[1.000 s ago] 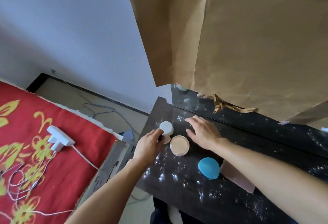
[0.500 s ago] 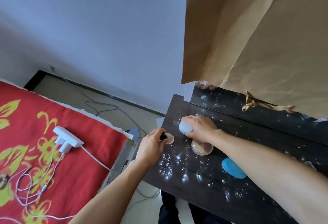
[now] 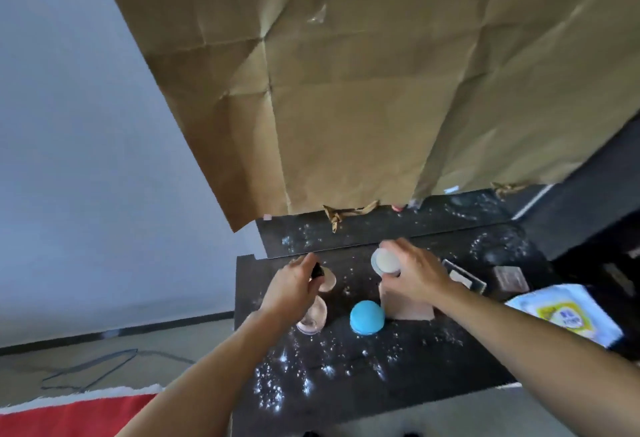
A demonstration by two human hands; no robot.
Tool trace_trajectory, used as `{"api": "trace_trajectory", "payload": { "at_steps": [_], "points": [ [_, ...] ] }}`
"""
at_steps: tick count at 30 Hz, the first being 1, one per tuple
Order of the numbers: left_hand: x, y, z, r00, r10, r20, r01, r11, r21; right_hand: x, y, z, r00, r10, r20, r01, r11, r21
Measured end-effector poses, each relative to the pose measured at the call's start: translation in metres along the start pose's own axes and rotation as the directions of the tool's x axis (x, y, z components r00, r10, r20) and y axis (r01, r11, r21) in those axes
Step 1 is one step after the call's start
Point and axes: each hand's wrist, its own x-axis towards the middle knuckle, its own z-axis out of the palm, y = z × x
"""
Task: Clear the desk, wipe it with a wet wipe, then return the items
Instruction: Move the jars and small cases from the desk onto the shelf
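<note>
Desk point(image 3: 346, 384): dark speckled top, nearest me.
Wet wipe pack point(image 3: 568, 312): white and yellow, flat at the desk's right edge, untouched.
Blue dome point(image 3: 367, 317): mid-desk, touching the pink card point(image 3: 408, 308) to its right.
Clear jar point(image 3: 311, 319): under my left wrist.
My left hand point(image 3: 294, 289): fingers curled, pinching a small black piece point(image 3: 317, 270) beside a beige pad point(image 3: 327, 281).
My right hand point(image 3: 415, 274): fingers wrapped round a white pot point(image 3: 386, 262), tilted; whether it is off the desk I cannot tell.
Black-edged case point(image 3: 464, 275) and brown block point(image 3: 510, 277): beyond my right wrist.
Brown paper point(image 3: 346, 90): hanging behind the rear ledge point(image 3: 381, 229).
</note>
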Motion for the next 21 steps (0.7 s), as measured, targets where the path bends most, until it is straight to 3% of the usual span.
{"api": "trace_trajectory", "payload": {
  "at_steps": [11,21],
  "points": [
    [0.046,0.232,0.1,0.918,0.385,0.095,-0.383,0.923,-0.039,-0.201,0.192,-0.089,0.887,0.347,-0.304,-0.357,0.934,0.023],
    [0.047,0.421,0.213,0.884,0.437,0.163,-0.428,0.899,-0.092,-0.344,0.341,-0.136,0.783,0.558,-0.274,-0.539,0.829,0.147]
  ]
}}
